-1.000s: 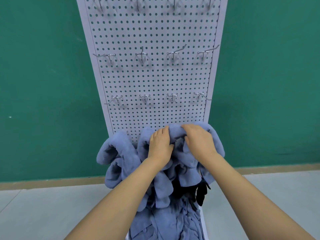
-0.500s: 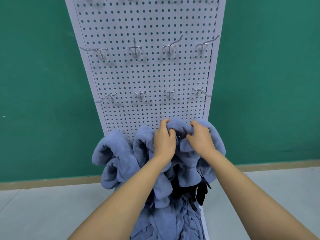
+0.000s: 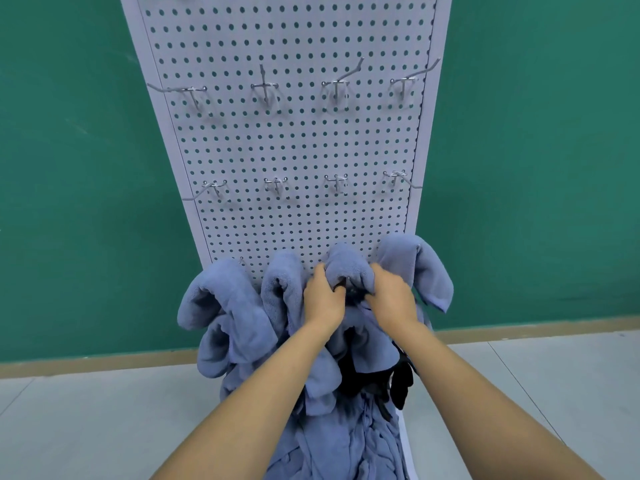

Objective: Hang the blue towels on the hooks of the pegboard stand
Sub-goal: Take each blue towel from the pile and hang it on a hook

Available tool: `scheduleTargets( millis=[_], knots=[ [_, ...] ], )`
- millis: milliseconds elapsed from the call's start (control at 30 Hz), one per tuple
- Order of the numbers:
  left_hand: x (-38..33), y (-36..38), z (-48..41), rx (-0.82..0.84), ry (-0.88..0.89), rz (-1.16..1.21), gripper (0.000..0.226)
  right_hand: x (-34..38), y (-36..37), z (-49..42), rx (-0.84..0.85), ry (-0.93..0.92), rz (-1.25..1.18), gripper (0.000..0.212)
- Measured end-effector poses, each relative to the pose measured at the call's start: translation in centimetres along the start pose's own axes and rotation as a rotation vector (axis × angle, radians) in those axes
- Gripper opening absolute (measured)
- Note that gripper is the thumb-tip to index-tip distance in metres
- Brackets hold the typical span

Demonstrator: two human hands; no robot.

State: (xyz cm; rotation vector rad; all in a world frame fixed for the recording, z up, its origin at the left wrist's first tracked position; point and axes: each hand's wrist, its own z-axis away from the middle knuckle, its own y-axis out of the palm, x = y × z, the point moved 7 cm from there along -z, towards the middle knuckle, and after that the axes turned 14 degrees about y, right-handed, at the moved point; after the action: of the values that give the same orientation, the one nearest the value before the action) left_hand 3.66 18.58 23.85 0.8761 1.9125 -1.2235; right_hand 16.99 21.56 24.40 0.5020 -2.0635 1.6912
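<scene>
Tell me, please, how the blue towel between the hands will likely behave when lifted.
Probably floppy: the blue towel sags in soft folds where the left hand and right hand pinch it. Likely grippy, given its fuzzy pile.

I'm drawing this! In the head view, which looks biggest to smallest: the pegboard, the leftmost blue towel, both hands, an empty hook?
1. Pegboard
2. Leftmost blue towel
3. Left hand and right hand: they look alike, so tied
4. Empty hook
</scene>
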Motion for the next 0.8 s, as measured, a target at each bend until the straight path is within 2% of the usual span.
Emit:
scheduleTargets(
  millis=[100, 167, 233, 333, 433, 533, 667, 800],
  knots=[
    [0.0, 0.0, 0.0, 0.013, 0.0, 0.039, 0.034, -0.3, 0.1, 0.4, -0.023, 0.021, -0.096, 0.027],
    [-0.1, 0.1, 0.0, 0.014, 0.011, 0.048, 0.034, -0.8, -0.2, 0.7, -0.071, 0.063, -0.202, 0.024],
    [0.0, 0.5, 0.0, 0.054, 0.013, 0.033, 0.035, -1.2, 0.3, 0.6, -0.035, 0.075, -0.197, 0.014],
    [-0.2, 0.2, 0.0, 0.093, 0.01, -0.027, 0.038, -1.3, 1.0, 0.2, 0.054, 0.045, -0.264, 0.017],
    [-0.9, -0.8, 0.8, 0.065, 0.057, -0.018, 0.044, -1.5, 0.3, 1.6, 0.046, -0.004, -0.331, 0.04],
    [-1.7, -1.7, 3.6, 0.085, 0.095, 0.016, 0.05, -2.6, -0.7, 5.1, -0.023, 0.007, -0.283, 0.062],
    [-1.0, -2.9, 8.8, 0.12, 0.06, 0.041, 0.044, -4.6, 0.4, 10.5, 0.005, 0.015, -0.281, 0.053],
    [4.2, -2.2, 14.6, 0.18, -0.063, 0.039, 0.028, -7.1, 5.2, 15.9, 0.201, 0.07, -0.224, 0.037]
  ],
)
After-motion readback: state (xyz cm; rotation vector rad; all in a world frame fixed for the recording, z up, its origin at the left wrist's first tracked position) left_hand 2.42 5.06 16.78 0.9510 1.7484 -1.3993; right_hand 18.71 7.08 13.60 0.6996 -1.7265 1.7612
